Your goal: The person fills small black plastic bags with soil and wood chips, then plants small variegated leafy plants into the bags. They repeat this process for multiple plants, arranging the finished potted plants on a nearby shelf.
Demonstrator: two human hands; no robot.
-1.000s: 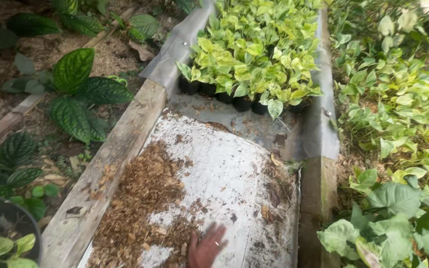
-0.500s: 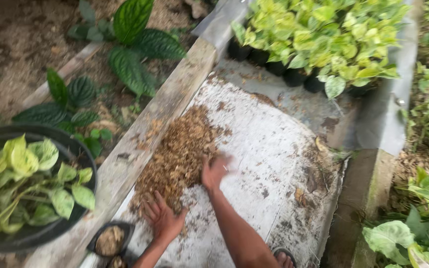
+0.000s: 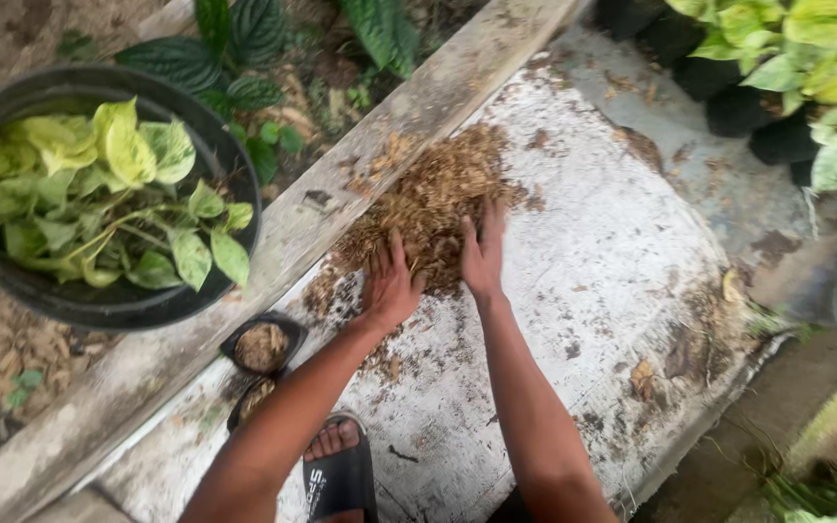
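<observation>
Both hands have moved up onto the husk pile [image 3: 433, 208], left hand [image 3: 389, 288] and right hand [image 3: 483, 254] spread flat, no grip closed.

The scene is lit by soft, even daylight; no hard shadows are cast, only faint shade under the forearms; the pale sheet [image 3: 573, 291] is rendered bright but not blown out; slight motion blur is seen across the leaves [image 3: 825, 68] at the upper right; the corners are darkened slightly.

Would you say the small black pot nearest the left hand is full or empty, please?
Full: the small black pot holds brown husk-like mix up to its rim, like the pile under both hands.
</observation>
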